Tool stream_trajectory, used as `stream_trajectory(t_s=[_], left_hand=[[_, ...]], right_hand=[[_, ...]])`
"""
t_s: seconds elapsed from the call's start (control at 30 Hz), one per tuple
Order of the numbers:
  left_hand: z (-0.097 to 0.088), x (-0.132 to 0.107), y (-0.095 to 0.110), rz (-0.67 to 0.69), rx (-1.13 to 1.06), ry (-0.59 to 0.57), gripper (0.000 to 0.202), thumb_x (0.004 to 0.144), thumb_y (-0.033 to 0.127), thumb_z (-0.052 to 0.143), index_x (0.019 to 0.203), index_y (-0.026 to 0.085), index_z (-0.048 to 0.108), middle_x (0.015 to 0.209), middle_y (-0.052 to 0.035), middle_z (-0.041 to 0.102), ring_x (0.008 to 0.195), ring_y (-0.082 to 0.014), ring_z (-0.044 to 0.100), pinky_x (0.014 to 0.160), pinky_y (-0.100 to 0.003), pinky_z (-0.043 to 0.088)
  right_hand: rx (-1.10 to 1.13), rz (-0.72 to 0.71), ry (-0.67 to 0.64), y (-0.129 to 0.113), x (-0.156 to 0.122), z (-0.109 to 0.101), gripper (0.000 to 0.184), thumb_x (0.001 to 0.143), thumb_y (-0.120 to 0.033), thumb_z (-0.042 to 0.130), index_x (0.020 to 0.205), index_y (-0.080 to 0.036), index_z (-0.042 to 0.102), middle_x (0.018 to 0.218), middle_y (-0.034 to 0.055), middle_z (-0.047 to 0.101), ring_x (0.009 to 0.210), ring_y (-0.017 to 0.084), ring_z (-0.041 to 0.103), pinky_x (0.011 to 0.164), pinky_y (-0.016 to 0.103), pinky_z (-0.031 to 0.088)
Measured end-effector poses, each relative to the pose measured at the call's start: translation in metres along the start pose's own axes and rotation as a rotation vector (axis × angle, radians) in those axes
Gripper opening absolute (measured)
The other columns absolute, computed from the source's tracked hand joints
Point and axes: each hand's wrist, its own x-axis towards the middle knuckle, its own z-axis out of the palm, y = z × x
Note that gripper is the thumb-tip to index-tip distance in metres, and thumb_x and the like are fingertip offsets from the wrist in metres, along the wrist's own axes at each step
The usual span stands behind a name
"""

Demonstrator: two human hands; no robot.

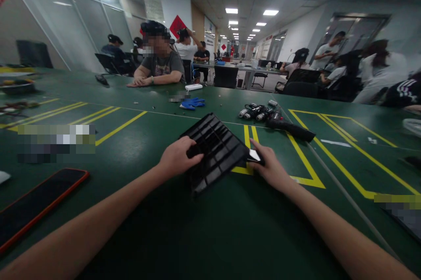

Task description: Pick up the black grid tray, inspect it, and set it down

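A black ribbed plastic panel (219, 150), crossed by raised bars, is held tilted over the green table (197, 232). My left hand (177, 157) is closed on its left side, thumb lying over the ribs. At the panel's right corner, a small black-and-white piece (254, 155) sits between the thumb and fingers of my right hand (271, 167). Whether that piece is joined to the panel, I cannot tell.
Beyond the panel lie a blue glove (193, 104), a bundle of black cables (253, 111) and a black handheld tool (291, 129). An orange-edged phone (39, 201) rests at left. Yellow tape (304, 157) marks the table. Across it sits a person (161, 61).
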Motion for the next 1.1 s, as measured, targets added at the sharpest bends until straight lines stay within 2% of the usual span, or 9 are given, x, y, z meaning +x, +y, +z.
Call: stream_trajectory(t_s=[0.17,0.3,0.4,0.47,0.57,0.7,0.8,0.93,1.1], left_hand=[[-0.025,0.013,-0.063,-0.294,0.291,-0.089,0.045,0.078,0.05,0.046,0.096,0.012,0.061,0.102,-0.0148,0.062,0.092,-0.0288,0.059,0.071,-0.034,0.043],[-0.036,0.016,-0.094,-0.422,0.37,-0.225,0.049,0.077,0.055,0.043,0.091,0.012,0.063,0.101,-0.0163,0.064,0.092,-0.0308,0.06,0.068,-0.033,0.044],[-0.043,0.017,-0.099,-0.434,0.367,-0.232,0.052,0.076,0.056,0.044,0.092,0.011,0.064,0.102,-0.0178,0.065,0.094,-0.0317,0.06,0.073,-0.034,0.046],[-0.044,0.017,-0.089,-0.397,0.337,-0.094,0.051,0.081,0.049,0.04,0.101,0.008,0.062,0.107,-0.0194,0.062,0.101,-0.032,0.058,0.082,-0.037,0.045],[-0.032,0.009,-0.055,-0.26,0.169,0.14,0.045,0.087,0.023,0.026,0.116,0.006,0.056,0.111,-0.0183,0.061,0.107,-0.0269,0.055,0.093,-0.039,0.041],[0.013,-0.014,0.001,0.078,-0.159,-0.02,0.052,0.081,0.006,0.029,0.129,0.013,0.049,0.122,-0.0114,0.059,0.114,-0.0203,0.053,0.099,-0.04,0.041],[0.04,-0.028,0.024,0.29,-0.206,-0.195,0.05,0.081,0.007,0.036,0.129,0.017,0.05,0.135,-0.0098,0.05,0.126,-0.0213,0.043,0.106,-0.044,0.034],[0.042,-0.031,0.026,0.351,-0.182,-0.204,0.042,0.087,0.013,0.036,0.127,0.017,0.051,0.135,-0.0112,0.051,0.127,-0.0219,0.042,0.106,-0.046,0.035],[0.026,-0.042,0.036,0.448,-0.089,-0.045,0.038,0.087,0.014,0.04,0.123,0.015,0.053,0.13,-0.0133,0.054,0.127,-0.0247,0.042,0.104,-0.048,0.037]], right_hand=[[-0.131,0.255,0.067,0.048,0.011,-0.017,0.068,0.079,-0.034,0.05,0.141,-0.017,0.028,0.121,0.0138,0.055,0.118,0.033,0.041,0.098,0.049,0.036],[-0.261,0.264,0.031,0.072,0.011,-0.015,0.062,0.081,-0.037,0.044,0.137,-0.011,0.036,0.124,0.0165,0.054,0.115,0.035,0.043,0.097,0.05,0.036],[-0.341,0.209,0.054,0.068,0.011,-0.015,0.062,0.081,-0.039,0.045,0.135,-0.008,0.039,0.127,0.0181,0.052,0.119,0.036,0.039,0.101,0.051,0.032],[-0.373,0.166,0.126,0.054,0.01,-0.015,0.063,0.08,-0.039,0.047,0.134,-0.006,0.04,0.131,0.019,0.048,0.124,0.037,0.034,0.104,0.053,0.028],[-0.285,0.079,0.169,0.016,0.002,-0.009,0.06,0.083,-0.04,0.044,0.135,-0.011,0.039,0.136,0.0158,0.044,0.13,0.035,0.028,0.106,0.054,0.028],[-0.117,-0.122,-0.069,-0.047,-0.021,0.007,0.059,0.086,-0.043,0.041,0.14,-0.022,0.031,0.145,0.0069,0.036,0.136,0.03,0.025,0.11,0.054,0.027],[-0.086,-0.234,-0.286,-0.079,-0.037,0.017,0.057,0.088,-0.043,0.038,0.14,-0.022,0.031,0.148,0.0057,0.033,0.137,0.029,0.024,0.113,0.055,0.02],[-0.081,-0.26,-0.357,-0.089,-0.045,0.022,0.052,0.09,-0.046,0.033,0.136,-0.022,0.04,0.147,0.0059,0.035,0.136,0.03,0.028,0.113,0.053,0.021],[-0.102,-0.311,-0.158,-0.069,-0.031,0.021,0.042,0.09,-0.03,0.036,0.129,-0.022,0.047,0.137,0.007,0.047,0.129,0.024,0.039,0.111,0.051,0.029]])
